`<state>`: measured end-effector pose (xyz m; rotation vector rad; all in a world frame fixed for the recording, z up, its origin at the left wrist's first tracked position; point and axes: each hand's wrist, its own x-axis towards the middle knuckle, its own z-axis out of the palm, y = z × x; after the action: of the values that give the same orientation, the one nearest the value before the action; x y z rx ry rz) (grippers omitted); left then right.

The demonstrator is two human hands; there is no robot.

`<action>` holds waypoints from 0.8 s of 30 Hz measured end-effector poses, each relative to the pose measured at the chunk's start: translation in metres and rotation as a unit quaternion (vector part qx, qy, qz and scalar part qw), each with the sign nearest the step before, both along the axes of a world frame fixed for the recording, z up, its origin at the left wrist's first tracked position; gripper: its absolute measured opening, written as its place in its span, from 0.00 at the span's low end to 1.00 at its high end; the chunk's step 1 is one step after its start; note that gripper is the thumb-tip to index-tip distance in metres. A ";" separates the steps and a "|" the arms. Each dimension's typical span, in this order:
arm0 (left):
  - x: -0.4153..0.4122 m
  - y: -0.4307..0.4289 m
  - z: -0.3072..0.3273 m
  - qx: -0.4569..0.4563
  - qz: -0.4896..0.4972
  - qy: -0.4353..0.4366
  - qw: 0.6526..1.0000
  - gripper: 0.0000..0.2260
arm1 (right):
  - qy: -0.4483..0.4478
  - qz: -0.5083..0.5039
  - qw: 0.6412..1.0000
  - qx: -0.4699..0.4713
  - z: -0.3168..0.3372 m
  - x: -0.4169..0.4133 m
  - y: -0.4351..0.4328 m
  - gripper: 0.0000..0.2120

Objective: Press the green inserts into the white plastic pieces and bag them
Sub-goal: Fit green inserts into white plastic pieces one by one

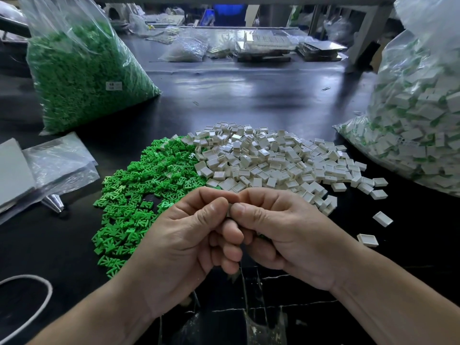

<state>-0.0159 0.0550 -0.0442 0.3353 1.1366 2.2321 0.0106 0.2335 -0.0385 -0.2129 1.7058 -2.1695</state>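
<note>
Left hand: the bare left hand (191, 235) is hovering low over the near edge of the black worktable (249, 95), fingers curling inward, thumb tip pressing toward the other thumb.
Right hand: the bare right hand (281, 227) is meeting it knuckle to knuckle, fingers curling tight in the same way.
Held item: a small pale piece (229, 212) is peeking out between the two thumb tips; both hands are pinching it, but most of it is hidden, so its make-up cannot be told.
Green inserts: a loose heap of small bright green branched plastic inserts (139, 192) is lying on the table just beyond and left of the hands.
White pieces: a heap of small white square plastic shells (273, 160) is lying touching the green heap on its right side, with a few strays sitting apart toward the right.
Far-left bag: a large clear plastic bag filled with green parts (82, 70) is standing well behind the green heap.
Right bag: a large clear plastic bag holding white squares with green showing (418, 125) is resting at the right edge.
Left edge: flat clear plastic sleeves (59, 165) are lying beside the green heap.
</note>
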 end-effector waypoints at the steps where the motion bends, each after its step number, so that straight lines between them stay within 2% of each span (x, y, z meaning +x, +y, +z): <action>1: 0.000 0.001 0.000 -0.005 0.007 0.001 1.000 0.10 | -0.004 -0.001 1.000 -0.001 0.000 0.000 0.000 0.14; 6: 0.002 0.003 0.000 -0.019 0.022 0.004 1.000 0.05 | -0.010 -0.010 1.000 0.000 -0.001 0.000 -0.002 0.16; 14: -0.001 0.004 0.002 -0.005 0.013 0.032 0.999 0.09 | 0.020 -0.003 0.999 -0.035 -0.001 -0.003 -0.002 0.07; 18: -0.008 -0.001 0.001 -0.030 0.033 0.063 0.997 0.11 | 0.022 -0.029 0.997 -0.070 -0.004 -0.006 0.000 0.03; 19: -0.010 -0.003 0.001 -0.046 0.053 0.071 0.995 0.12 | 0.015 -0.026 0.994 -0.104 -0.004 -0.007 0.002 0.01; 22: -0.016 -0.010 0.000 -0.150 0.124 0.135 0.972 0.08 | -0.016 0.006 0.969 -0.247 -0.002 -0.013 0.013 0.07; 24: -0.018 -0.016 -0.003 -0.287 0.165 0.220 0.918 0.04 | -0.033 -0.020 0.958 -0.284 0.000 -0.017 0.021 0.11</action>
<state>-0.0336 0.0394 -0.0471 0.4284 2.1595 2.0094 -0.0059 0.2548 -0.0387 -0.2503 1.0201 -2.6164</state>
